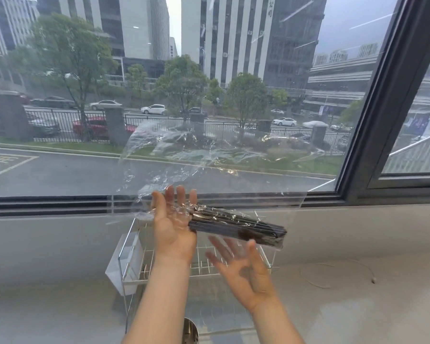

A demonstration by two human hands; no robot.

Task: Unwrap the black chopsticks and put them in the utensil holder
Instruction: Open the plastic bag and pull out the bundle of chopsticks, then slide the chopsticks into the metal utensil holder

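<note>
A bundle of black chopsticks (238, 225) lies across my left hand (173, 219), whose palm faces up with the fingers stretched out under the bundle. Clear plastic wrap (209, 155) still clings to the chopsticks and billows up in a large loose sheet in front of the window. My right hand (243, 266) is below and right of the bundle, open, fingers spread, blurred, holding nothing. A shiny metal utensil holder (190, 331) shows at the bottom edge, between my forearms.
A white wire dish rack (139, 266) with a side tray stands on the pale counter under my hands. A thin white cable (333, 276) lies on the counter at the right. The dark window frame (372, 115) and sill run just behind.
</note>
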